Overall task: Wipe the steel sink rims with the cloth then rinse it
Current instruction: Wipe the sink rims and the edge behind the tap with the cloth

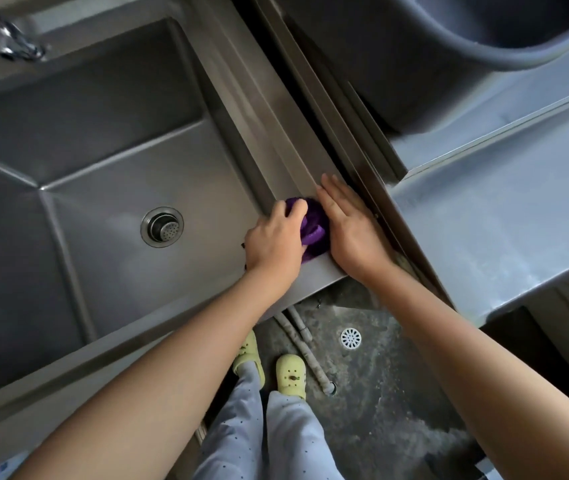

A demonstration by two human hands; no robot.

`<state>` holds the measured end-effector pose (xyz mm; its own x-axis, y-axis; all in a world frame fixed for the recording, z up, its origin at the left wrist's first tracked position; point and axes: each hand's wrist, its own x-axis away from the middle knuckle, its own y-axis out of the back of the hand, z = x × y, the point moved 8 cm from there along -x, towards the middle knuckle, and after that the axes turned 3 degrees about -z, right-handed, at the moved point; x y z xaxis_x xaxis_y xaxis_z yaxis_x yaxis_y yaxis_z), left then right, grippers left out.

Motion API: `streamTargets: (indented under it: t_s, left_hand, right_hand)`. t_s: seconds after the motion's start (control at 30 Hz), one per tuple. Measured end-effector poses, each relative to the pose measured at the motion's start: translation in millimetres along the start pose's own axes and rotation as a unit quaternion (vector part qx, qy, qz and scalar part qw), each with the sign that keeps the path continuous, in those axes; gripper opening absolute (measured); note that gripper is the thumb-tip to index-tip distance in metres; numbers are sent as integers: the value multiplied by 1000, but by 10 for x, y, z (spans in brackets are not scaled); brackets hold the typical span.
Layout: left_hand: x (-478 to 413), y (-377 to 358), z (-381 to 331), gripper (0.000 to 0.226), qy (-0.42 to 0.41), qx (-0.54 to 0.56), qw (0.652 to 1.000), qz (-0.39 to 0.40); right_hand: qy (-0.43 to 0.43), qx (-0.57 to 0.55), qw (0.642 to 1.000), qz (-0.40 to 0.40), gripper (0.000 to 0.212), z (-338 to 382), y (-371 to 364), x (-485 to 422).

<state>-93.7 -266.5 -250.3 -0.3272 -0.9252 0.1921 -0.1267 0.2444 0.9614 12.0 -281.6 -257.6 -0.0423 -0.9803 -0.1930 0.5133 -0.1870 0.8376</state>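
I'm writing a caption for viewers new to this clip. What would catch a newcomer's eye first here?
The bright purple cloth stands out against all the grey, bunched on the steel sink at its right rim, near the front corner. The left hand curls over it while the right hand lies flat beside it, fingers straight. Next come the round drain strainer in the basin floor and the pale yellow clogs on the dark floor below.
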Motion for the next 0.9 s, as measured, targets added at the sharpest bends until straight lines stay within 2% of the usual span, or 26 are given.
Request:
streamTargets:
  t_s: [0.33, 0.57, 0.7, 0.9]
  left_hand:
    - [-433, 47, 167, 49, 22, 68, 997, -32]
    - [-719, 124, 308, 50, 33, 76, 996, -31]
    - [-782, 110, 346, 47, 35, 84, 995, -38]
    - [-1010, 192, 461, 47, 48, 91, 994, -38]
  right_hand:
    - [-14, -1, 1000, 4, 43, 26, 46, -25]
    - [-13, 22, 1000, 7, 43, 78, 38, -94]
    - [-18, 26, 999, -5, 45, 107, -14, -346]
    - [-14, 65, 997, 34, 49, 129, -193, -776]
